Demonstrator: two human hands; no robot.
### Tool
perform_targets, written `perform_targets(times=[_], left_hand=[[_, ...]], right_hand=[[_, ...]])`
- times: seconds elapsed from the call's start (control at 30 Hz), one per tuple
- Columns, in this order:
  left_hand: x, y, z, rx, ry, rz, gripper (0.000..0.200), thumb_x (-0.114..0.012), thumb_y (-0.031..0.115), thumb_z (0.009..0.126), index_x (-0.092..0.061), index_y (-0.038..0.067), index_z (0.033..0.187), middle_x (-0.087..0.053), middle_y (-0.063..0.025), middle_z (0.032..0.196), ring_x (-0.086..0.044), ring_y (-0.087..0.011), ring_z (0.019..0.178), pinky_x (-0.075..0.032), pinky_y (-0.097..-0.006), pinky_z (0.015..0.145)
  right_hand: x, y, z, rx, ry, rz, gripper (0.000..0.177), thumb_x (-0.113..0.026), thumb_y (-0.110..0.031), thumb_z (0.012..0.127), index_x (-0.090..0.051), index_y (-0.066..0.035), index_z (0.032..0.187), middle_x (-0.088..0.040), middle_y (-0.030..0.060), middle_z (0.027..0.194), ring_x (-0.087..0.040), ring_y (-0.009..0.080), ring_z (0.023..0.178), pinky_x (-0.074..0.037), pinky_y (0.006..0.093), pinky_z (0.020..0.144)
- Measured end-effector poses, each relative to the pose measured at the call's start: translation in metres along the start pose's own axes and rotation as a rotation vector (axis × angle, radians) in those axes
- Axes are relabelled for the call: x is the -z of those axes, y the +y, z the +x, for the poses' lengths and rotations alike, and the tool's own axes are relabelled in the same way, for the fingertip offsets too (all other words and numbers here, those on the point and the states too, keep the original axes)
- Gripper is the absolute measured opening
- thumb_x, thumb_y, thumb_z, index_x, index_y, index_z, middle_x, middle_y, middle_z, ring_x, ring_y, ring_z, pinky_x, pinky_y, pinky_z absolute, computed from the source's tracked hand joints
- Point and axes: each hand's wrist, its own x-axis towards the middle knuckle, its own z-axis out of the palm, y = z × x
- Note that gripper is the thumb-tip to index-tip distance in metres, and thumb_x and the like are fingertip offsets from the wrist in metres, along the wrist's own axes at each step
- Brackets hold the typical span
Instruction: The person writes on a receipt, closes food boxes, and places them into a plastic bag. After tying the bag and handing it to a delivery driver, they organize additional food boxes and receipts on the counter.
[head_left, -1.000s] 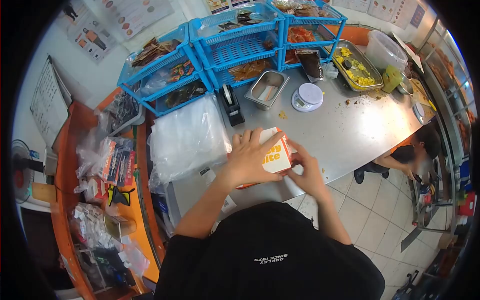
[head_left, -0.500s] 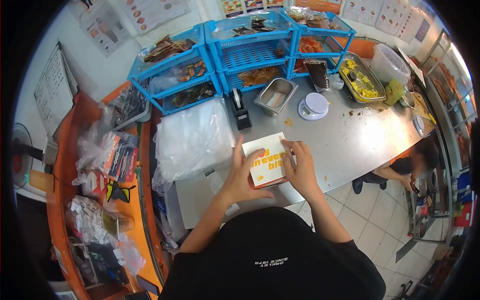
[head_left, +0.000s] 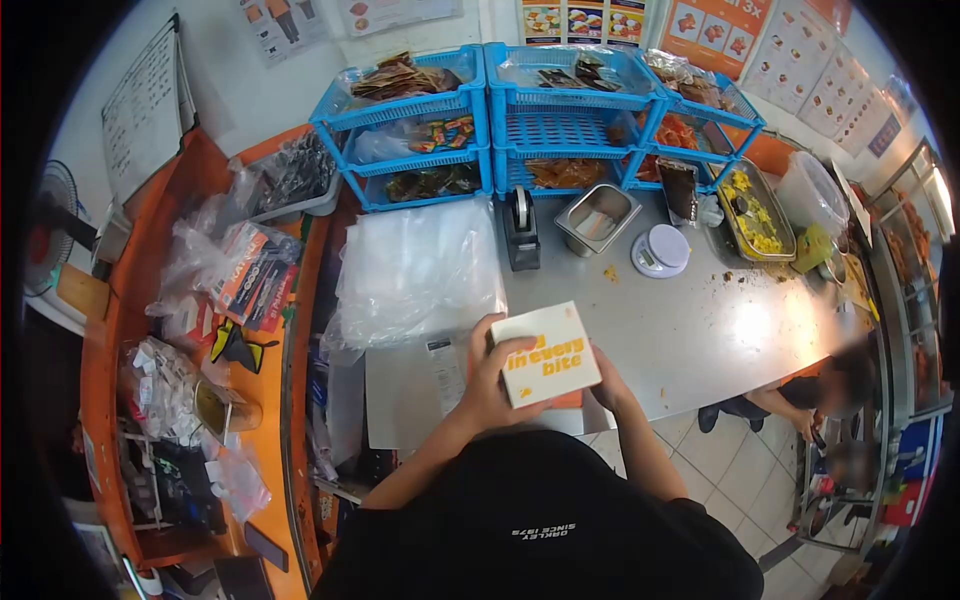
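A white box [head_left: 546, 355] with yellow lettering sits tilted between my hands, above the front edge of the metal table. My left hand [head_left: 490, 385] grips its left side, with fingers lying over the top face and the thumb below. At the box's right side is my right hand [head_left: 612, 385], partly hidden behind the box, its fingertips out of sight. Something orange-red [head_left: 566, 400] shows just under the box. Beyond the left hand lies a stack of clear plastic bags [head_left: 415, 270].
Blue tiered trays [head_left: 485, 125] with packets line the back. Before them stand a tape dispenser [head_left: 522, 235], a metal container [head_left: 598, 215], a scale [head_left: 661, 250] and a tray of yellow food [head_left: 752, 215]. A person [head_left: 785, 400] is low at the right.
The view has shifted, so the table and trays appear farther right. The box is turned to show its side, and my right hand has moved from its top to its right side.
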Motion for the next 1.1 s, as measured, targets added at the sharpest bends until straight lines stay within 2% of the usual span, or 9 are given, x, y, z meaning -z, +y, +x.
perform_targets(times=[0.1,0.3,0.37,0.6,0.67,0.77,0.9,1.03,1.1], left_hand=[[0.023,0.006,-0.010,0.029,-0.012,-0.017,0.073,-0.087,0.028,0.052,-0.056,0.010,0.116,-0.033,-0.0214,0.131,-0.034,-0.0391,0.125,-0.032,-0.0460,0.103],[0.040,0.015,-0.010,0.092,0.138,-0.005,0.067,-0.081,0.030,0.058,-0.054,0.006,0.114,-0.028,-0.0205,0.134,-0.035,-0.0336,0.125,-0.034,-0.0412,0.102],[0.045,0.011,-0.011,0.131,0.211,-0.044,0.070,-0.078,0.027,0.058,-0.049,0.005,0.118,-0.028,-0.0178,0.134,-0.038,-0.0293,0.124,-0.036,-0.0384,0.103],[0.070,0.007,-0.012,0.379,0.646,-0.561,0.067,-0.070,0.011,0.063,-0.042,0.007,0.123,-0.037,-0.0125,0.125,-0.040,-0.0232,0.120,-0.035,-0.0363,0.102],[0.074,0.012,-0.007,0.468,0.705,-0.747,0.062,-0.063,0.000,0.067,-0.039,0.007,0.124,-0.043,-0.0106,0.120,-0.047,-0.0216,0.115,-0.038,-0.0351,0.100],[0.068,0.018,0.007,0.490,0.744,-0.809,0.057,-0.060,-0.004,0.071,-0.038,0.006,0.123,-0.046,-0.0111,0.116,-0.051,-0.0213,0.111,-0.042,-0.0349,0.097],[0.063,0.016,0.019,0.599,0.788,-0.842,0.055,-0.062,-0.002,0.074,-0.036,0.005,0.122,-0.045,-0.0119,0.116,-0.051,-0.0209,0.109,-0.043,-0.0344,0.096],[0.052,0.013,0.025,0.591,0.748,-0.771,0.057,-0.064,-0.004,0.074,-0.035,0.006,0.122,-0.040,-0.0104,0.117,-0.051,-0.0199,0.108,-0.045,-0.0336,0.093],[0.040,0.009,0.026,0.554,0.712,-0.717,0.059,-0.065,-0.004,0.073,-0.035,0.005,0.122,-0.036,-0.0107,0.119,-0.047,-0.0196,0.111,-0.043,-0.0335,0.095]], right_hand=[[0.024,0.003,0.044,-0.059,0.038,-0.158,0.050,-0.049,-0.040,0.096,-0.051,-0.001,0.127,-0.058,0.0121,0.121,-0.055,0.0188,0.110,-0.042,0.0318,0.096],[-0.031,-0.055,0.177,0.390,0.261,-0.305,0.037,-0.060,-0.033,0.091,-0.060,-0.005,0.116,-0.064,0.0034,0.093,-0.054,0.0109,0.079,-0.043,0.0252,0.069],[-0.040,-0.065,0.208,0.007,0.244,-0.300,0.034,-0.063,-0.034,0.090,-0.065,-0.006,0.109,-0.064,0.0005,0.087,-0.049,0.0078,0.066,-0.039,0.0229,0.058],[-0.033,-0.033,0.212,0.028,0.152,-0.038,0.022,-0.068,-0.027,0.086,-0.071,-0.005,0.084,-0.064,-0.0021,0.073,-0.048,0.0085,0.056,-0.038,0.0246,0.052],[-0.013,0.030,0.236,0.600,0.423,-0.544,0.023,-0.071,-0.020,0.082,-0.068,-0.001,0.070,-0.066,0.0055,0.067,-0.056,0.0189,0.052,-0.043,0.0322,0.051],[-0.035,-0.011,0.202,0.706,0.516,-1.068,0.022,-0.070,-0.016,0.079,-0.066,0.003,0.067,-0.065,0.0172,0.067,-0.061,0.0321,0.057,-0.047,0.0387,0.055],[-0.025,-0.041,0.171,0.500,0.380,-1.172,0.027,-0.069,-0.022,0.082,-0.064,0.002,0.070,-0.064,0.0180,0.065,-0.064,0.0340,0.065,-0.048,0.0412,0.060],[-0.092,-0.137,0.065,0.305,-0.228,-0.140,0.029,-0.051,-0.024,0.097,-0.062,0.002,0.092,-0.062,0.0032,0.081,-0.057,0.0124,0.066,-0.048,0.0281,0.063],[-0.115,-0.156,0.022,0.270,-0.495,-0.091,0.027,-0.047,-0.022,0.099,-0.060,0.001,0.094,-0.059,0.0037,0.077,-0.055,0.0106,0.067,-0.047,0.0254,0.065]])
